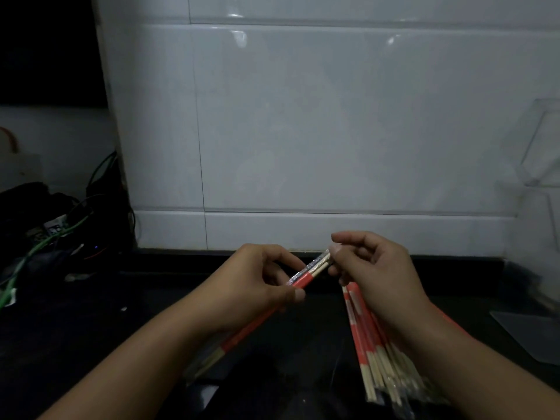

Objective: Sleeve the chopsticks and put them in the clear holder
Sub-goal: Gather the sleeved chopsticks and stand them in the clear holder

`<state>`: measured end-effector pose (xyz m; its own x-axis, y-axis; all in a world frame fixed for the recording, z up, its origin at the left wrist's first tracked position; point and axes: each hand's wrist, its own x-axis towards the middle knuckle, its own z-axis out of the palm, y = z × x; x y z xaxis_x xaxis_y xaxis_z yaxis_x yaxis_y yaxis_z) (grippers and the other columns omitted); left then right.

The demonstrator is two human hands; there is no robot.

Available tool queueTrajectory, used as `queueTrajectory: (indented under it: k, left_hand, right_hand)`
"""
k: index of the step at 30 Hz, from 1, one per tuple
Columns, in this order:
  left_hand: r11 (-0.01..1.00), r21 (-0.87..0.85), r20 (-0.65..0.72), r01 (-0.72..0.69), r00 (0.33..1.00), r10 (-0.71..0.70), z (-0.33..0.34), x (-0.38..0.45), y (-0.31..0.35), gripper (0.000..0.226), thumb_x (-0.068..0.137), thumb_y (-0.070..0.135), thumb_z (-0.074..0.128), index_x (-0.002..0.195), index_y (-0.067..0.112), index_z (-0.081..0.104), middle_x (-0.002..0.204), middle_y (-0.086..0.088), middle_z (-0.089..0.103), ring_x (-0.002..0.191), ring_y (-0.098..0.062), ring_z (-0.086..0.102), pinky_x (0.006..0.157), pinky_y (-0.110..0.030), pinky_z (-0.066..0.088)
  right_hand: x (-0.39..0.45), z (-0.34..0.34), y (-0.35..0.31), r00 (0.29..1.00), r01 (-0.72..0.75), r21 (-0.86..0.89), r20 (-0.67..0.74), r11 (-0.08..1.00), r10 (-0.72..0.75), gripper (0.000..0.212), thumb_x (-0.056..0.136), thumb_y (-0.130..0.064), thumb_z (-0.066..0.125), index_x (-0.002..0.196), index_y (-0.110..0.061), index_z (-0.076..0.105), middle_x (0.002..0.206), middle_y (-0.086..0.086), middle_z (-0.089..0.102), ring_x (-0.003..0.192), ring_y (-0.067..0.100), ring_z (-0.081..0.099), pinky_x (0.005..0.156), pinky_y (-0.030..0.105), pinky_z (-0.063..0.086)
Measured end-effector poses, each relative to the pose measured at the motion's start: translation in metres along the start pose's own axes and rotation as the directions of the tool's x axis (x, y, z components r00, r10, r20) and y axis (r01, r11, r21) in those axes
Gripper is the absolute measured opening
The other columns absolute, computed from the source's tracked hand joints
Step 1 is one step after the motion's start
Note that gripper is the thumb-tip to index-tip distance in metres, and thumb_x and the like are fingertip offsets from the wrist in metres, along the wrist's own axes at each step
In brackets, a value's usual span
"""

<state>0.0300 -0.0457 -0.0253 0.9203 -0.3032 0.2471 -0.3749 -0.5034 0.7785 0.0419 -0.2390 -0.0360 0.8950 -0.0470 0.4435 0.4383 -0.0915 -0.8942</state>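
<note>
Far left of the dark counter (169, 301): tangle of green and black cables (51, 234) against the white tiled wall (303, 116). Centre: left hand (260, 286), fingers pinching the red-and-silver paper sleeve (298, 280) holding a pair of pale wooden chopsticks (321, 266); right hand (378, 271), fingers gripping the chopsticks' protruding tips. Below the right hand, a heap of red-sleeved and bare chopsticks (375, 353) lies on the counter, partly hidden by the forearm; the clear plastic holder (542, 147) stands at far right.

Ahead of me I see a glossy white tiled wall (318, 116) rising behind a dark, nearly black countertop (127, 328). At far left lies a tangle of black and green cables (51, 234), dimly lit.
</note>
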Motion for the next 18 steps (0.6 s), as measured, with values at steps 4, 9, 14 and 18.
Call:
queueTrajectory:
  k: [4, 9, 14, 18]
  left_hand:
    - [1.000, -0.019, 0.013, 0.014, 1.000, -0.013, 0.000, 0.000, -0.001, 0.028, 0.084, 0.018, 0.078, 0.107, 0.027, 0.067, 0.079, -0.002, 0.075, 0.073, -0.018, 0.073, 0.077, -0.038, 0.061]
    - [0.999, -0.037, -0.010, 0.014, 1.000, -0.014, -0.002, -0.001, 0.000, 0.022, 0.084, 0.019, 0.077, 0.104, 0.025, 0.069, 0.082, -0.001, 0.076, 0.076, -0.017, 0.073, 0.072, -0.027, 0.058]
    - [0.999, -0.040, -0.072, -0.023, 0.997, 0.020, -0.001, 0.001, 0.001, 0.018, 0.085, 0.015, 0.077, 0.100, 0.022, 0.071, 0.076, 0.000, 0.074, 0.068, -0.009, 0.069, 0.062, -0.016, 0.052]
    - [0.999, -0.030, -0.065, -0.031, 0.997, 0.029, 0.001, 0.001, -0.001, 0.017, 0.086, 0.013, 0.076, 0.099, 0.022, 0.071, 0.075, -0.001, 0.073, 0.068, -0.012, 0.068, 0.067, -0.024, 0.055]
  right_hand:
    - [0.000, -0.001, 0.000, 0.999, 0.030, 0.038, -0.034, 0.999, -0.029, 0.020, 0.086, 0.003, 0.068, 0.099, -0.013, 0.068, 0.069, 0.006, 0.069, 0.058, 0.010, 0.065, 0.057, 0.017, 0.051]
    - [0.002, -0.007, -0.003, 0.989, 0.137, -0.122, -0.031, 0.983, -0.142, 0.023, 0.085, 0.007, 0.068, 0.092, -0.015, 0.069, 0.067, 0.012, 0.067, 0.057, 0.010, 0.065, 0.061, 0.016, 0.054]
    - [0.000, -0.002, 0.000, 0.978, 0.199, -0.142, -0.030, 0.970, -0.205, 0.028, 0.083, 0.008, 0.069, 0.092, -0.018, 0.067, 0.065, 0.006, 0.065, 0.059, 0.006, 0.064, 0.061, 0.014, 0.051]
    - [-0.002, 0.004, 0.006, 0.984, 0.166, -0.082, -0.051, 0.983, -0.170, 0.028, 0.082, 0.003, 0.073, 0.095, -0.021, 0.066, 0.067, -0.007, 0.066, 0.067, 0.004, 0.066, 0.067, 0.016, 0.053]
